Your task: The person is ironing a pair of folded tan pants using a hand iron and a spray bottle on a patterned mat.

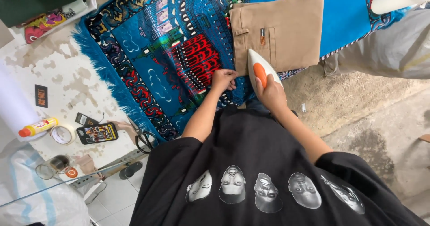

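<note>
trousers of tan cloth lie folded on a blue patterned rug that covers the surface, a back pocket facing up. we see our right hand wrapped around the orange handle of a white iron, whose soleplate sits on the near edge of the trousers with its tip pointing away from us. our left hand is closed, knuckles up, pressing on the rug just beside the trousers' near left corner; it may be pinching a fold of cloth, though we cannot tell from this angle. the two hands are near each other but apart. further left, on the bare stained part of the surface, lie a phone, a roll of tape, a small yellow bottle with an orange cap, and black-handled scissors at the rug's fringe.
</note>
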